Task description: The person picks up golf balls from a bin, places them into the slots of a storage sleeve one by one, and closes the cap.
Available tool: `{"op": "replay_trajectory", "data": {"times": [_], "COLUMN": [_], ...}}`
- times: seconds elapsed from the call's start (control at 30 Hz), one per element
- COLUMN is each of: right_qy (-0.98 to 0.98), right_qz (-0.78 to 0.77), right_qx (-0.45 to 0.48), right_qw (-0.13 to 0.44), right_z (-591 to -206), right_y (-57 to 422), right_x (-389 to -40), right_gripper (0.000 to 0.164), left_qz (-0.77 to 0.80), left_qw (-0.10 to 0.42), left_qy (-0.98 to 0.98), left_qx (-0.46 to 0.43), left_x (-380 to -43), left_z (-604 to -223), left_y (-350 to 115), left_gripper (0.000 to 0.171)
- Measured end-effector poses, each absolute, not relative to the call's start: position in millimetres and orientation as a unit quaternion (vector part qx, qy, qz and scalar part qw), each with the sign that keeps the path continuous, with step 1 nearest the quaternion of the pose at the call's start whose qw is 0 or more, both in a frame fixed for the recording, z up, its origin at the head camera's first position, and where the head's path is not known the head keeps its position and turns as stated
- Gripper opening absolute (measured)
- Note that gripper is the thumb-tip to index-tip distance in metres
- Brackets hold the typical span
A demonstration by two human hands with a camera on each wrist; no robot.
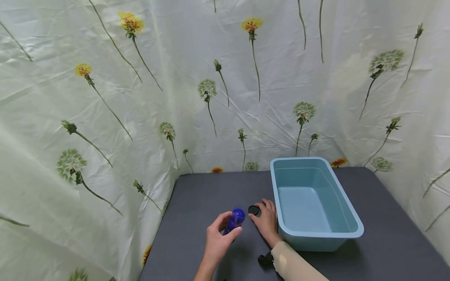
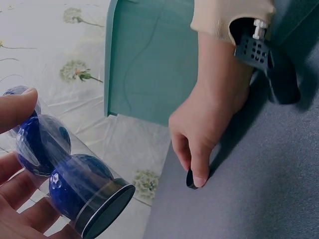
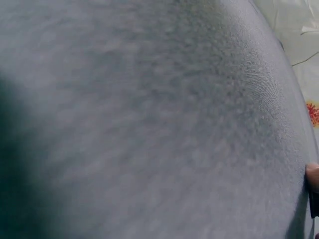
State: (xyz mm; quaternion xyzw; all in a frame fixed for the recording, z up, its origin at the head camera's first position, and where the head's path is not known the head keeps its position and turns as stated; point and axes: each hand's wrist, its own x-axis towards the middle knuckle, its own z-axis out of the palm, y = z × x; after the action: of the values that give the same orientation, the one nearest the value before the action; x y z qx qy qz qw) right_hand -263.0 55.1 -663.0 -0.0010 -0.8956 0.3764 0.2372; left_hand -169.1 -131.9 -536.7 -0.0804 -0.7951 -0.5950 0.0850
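My left hand point(image 1: 216, 239) grips a clear plastic tube point(image 1: 234, 221) of blue golf balls, thumb on one side and fingers on the other. In the left wrist view the golf balls point(image 2: 79, 185) have dimples, and a black cap point(image 2: 110, 213) closes the tube's lower end. Close by on the right, my right hand point(image 1: 266, 222) pinches a small round black lid point(image 1: 254, 211) at the table surface, beside the basin. From the left wrist the lid point(image 2: 190, 179) appears edge-on between thumb and finger. Only a fingertip point(image 3: 313, 174) and a sliver of the lid show in the right wrist view.
A light blue plastic basin point(image 1: 318, 235) stands on the dark grey table point(image 1: 207, 187), right against my right forearm. A black wrist camera mount point(image 1: 266, 260) sits below that wrist. Behind the table hangs a white curtain point(image 1: 197, 128) printed with dandelions.
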Motion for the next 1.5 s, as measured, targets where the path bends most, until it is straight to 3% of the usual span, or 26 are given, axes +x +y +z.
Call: {"op": "replay_trajectory", "data": {"times": [0.5,1.13,1.5], "right_qy": [-0.899,-0.800,-0.790], "right_qz": [0.392,0.595,0.605], "right_qx": [0.020,0.076,0.093], "right_qw": [0.196,-0.023,-0.022], "right_z": [-649,-568,-523], "right_y": [49,69,66], "right_x": [-234,-181,-161], "right_gripper": [0.043,0.047,0.046], "left_qz": [-0.586,-0.578,-0.573], "left_qw": [0.089,0.083,0.079], "left_qy": [-0.805,-0.811,-0.815], "left_qx": [-0.042,-0.031,-0.039], "left_x": [-169,-167,-165], "left_z": [-549,-553,-551], "left_y": [-134,-136,-135], "left_gripper": [0.048,0.046,0.045]}}
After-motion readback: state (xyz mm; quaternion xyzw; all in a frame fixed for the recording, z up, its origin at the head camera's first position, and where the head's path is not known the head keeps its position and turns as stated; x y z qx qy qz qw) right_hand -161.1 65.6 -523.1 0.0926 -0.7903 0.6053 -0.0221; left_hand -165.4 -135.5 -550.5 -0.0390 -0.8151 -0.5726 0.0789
